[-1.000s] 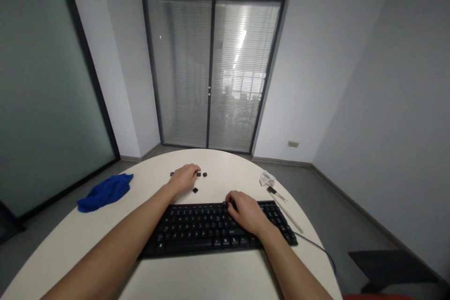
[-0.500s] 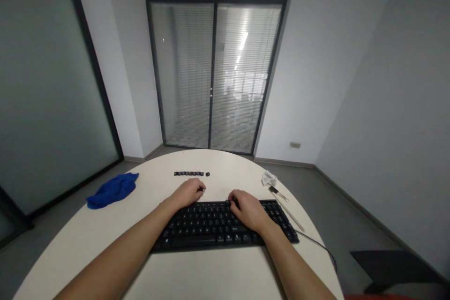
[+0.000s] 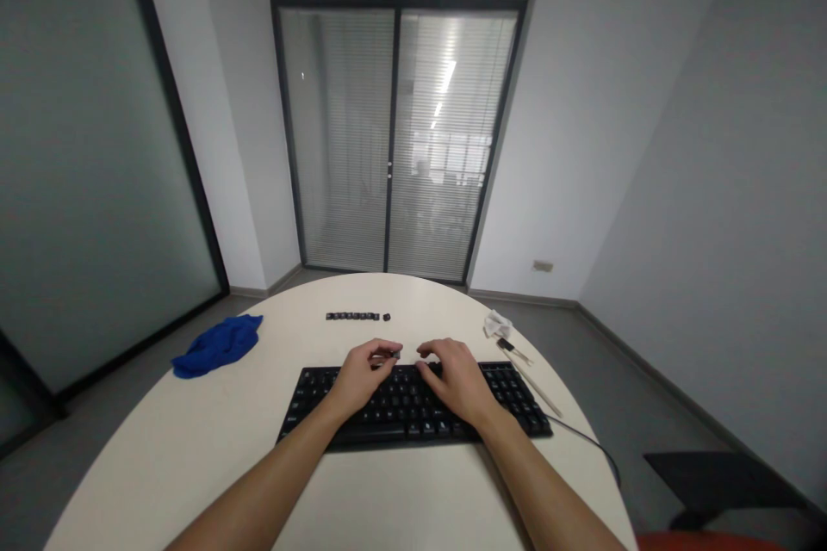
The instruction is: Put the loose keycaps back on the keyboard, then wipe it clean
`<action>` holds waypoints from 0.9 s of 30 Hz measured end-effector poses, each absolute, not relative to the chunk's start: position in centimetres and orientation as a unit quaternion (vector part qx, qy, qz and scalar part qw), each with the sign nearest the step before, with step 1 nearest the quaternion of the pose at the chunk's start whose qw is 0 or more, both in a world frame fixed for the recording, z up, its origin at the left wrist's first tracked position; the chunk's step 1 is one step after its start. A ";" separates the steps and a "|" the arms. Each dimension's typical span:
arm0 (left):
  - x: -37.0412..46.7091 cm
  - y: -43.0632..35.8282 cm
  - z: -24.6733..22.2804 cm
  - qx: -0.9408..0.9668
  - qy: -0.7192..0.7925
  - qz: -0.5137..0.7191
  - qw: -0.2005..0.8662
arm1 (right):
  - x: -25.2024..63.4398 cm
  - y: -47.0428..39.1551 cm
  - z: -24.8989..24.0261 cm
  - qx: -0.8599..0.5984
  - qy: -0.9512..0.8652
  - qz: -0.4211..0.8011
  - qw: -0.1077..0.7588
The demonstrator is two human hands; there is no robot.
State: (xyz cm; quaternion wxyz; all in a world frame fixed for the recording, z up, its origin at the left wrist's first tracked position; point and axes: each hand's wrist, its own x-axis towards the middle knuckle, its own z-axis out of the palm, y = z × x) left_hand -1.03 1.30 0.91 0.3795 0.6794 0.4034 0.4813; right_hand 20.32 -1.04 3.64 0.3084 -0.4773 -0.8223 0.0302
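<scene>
A black keyboard point(image 3: 381, 430) lies in front of me on the table, with both hands over it. My left hand point(image 3: 362, 374) is above its back part, and thumb and fingers pinch a small dark keycap point(image 3: 395, 354). Close by on the right, my right hand point(image 3: 452, 374) is over the keyboard's back edge. Its thumb and forefinger are apart, and I see nothing between them. Beyond the hands a row of loose black keycaps point(image 3: 352, 316) lies on the table, and one single keycap point(image 3: 386, 317) sits at the row's right end.
A blue cloth point(image 3: 220, 347) lies on the left of the round table point(image 3: 362, 499). At the right are a crumpled white tissue point(image 3: 497, 324), a brush with a black head point(image 3: 506, 344) and a thin stick point(image 3: 541, 390). The keyboard's cable point(image 3: 585, 439) runs over the right table edge.
My left hand has moved right with the keycap, towards my right hand. The right hand's thumb and forefinger have come up a little from the keys, and the view has shifted slightly.
</scene>
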 end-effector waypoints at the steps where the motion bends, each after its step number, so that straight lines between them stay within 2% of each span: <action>1: -1.1 1.4 1.0 0.670 0.395 0.484 0.401 | 19.9 -1.3 3.7 -0.469 -0.822 0.034 0.320; 8: -1.2 1.6 1.1 0.645 0.347 0.483 0.480 | 18.2 -1.9 3.3 -0.456 -0.803 0.066 0.378; 27: -0.7 1.4 1.0 0.635 0.368 0.453 0.506 | 19.1 -0.8 2.6 -0.423 -0.795 0.157 0.406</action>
